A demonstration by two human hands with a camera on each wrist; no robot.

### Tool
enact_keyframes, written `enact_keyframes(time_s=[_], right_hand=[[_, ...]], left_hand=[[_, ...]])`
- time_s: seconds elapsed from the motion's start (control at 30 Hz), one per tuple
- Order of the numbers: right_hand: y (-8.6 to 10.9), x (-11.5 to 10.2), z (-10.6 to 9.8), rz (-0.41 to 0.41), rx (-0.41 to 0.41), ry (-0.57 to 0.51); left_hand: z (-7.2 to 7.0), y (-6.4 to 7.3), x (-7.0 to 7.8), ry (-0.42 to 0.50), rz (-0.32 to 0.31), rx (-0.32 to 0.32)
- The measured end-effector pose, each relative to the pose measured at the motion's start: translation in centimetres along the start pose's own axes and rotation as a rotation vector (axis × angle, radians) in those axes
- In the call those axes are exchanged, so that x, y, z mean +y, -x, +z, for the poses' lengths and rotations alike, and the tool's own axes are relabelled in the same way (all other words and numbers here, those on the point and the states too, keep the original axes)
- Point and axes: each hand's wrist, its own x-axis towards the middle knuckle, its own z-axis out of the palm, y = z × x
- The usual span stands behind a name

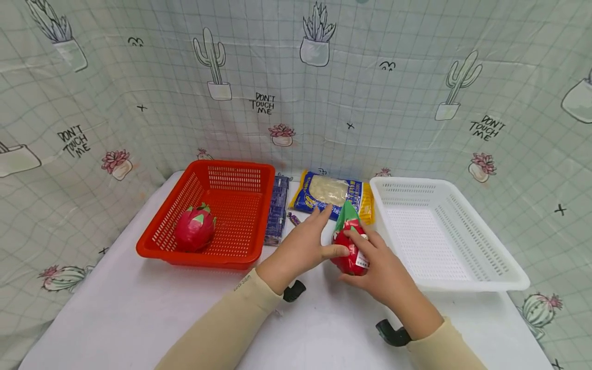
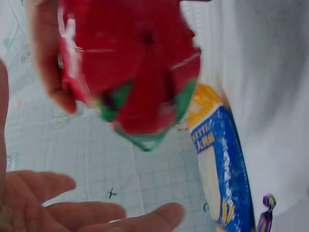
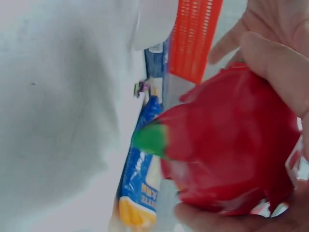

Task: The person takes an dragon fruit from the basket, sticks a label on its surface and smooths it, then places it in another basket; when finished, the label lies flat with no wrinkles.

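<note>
The right hand (image 1: 386,270) grips a red dragon fruit (image 1: 344,263), its fingers bent over the near top and its thumb against the lower side, spread about as wide as the fruit is thick. The left hand (image 1: 302,246) is spread wide, fingers fairly straight and apart, just left of the fruit. Its thumb reaches across in front of the fruit in the head view; whether it touches cannot be told, while the left wrist view shows its other fingers clear of the skin.

The held fruit has a green tip pointing away from the person, and a white label (image 1: 362,260) shows by the right hand's fingers. Whether the fruit rests on the table (image 1: 319,334) is hard to tell.

Just beyond the grip lies a blue and yellow packet (image 1: 324,189). A small purple sweet (image 1: 293,219) lies beyond the left wrist, and past it a dark blue patterned box (image 1: 277,208).

Close to the right of the grip stands a white basket (image 1: 416,236). Well to the left is a red basket (image 1: 236,216) with a second dragon fruit (image 1: 194,234) inside. A cactus-print cloth (image 1: 402,123) hangs farthest off, behind everything.
</note>
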Motion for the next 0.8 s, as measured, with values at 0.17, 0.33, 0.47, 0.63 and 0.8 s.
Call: enact_keyframes(time_s=[0.17,0.33,0.47,0.63,0.8], right_hand=[[2.7,0.3,-1.6,-0.077,0.177,0.015],[5.4,1.6,-3.9,-0.135,0.378,0.086],[6.5,3.1,-6.0,-0.127,0.466,0.133],[6.5,4.8,-8.4,-0.164,0.522,0.166],[5.7,5.6,-10.6,-0.239,0.527,0.208]], left_hand=[[1.3,0.1,0.4,0.188,0.044,0.021],[4.1,-0.2,1.5,0.504,0.035,-0.028],[7.7,-0.7,3.2,0.630,-0.041,-0.074],[11.7,-1.6,6.2,0.533,-0.070,-0.134],[14.0,-2.7,8.4,0.546,-0.132,-0.078]])
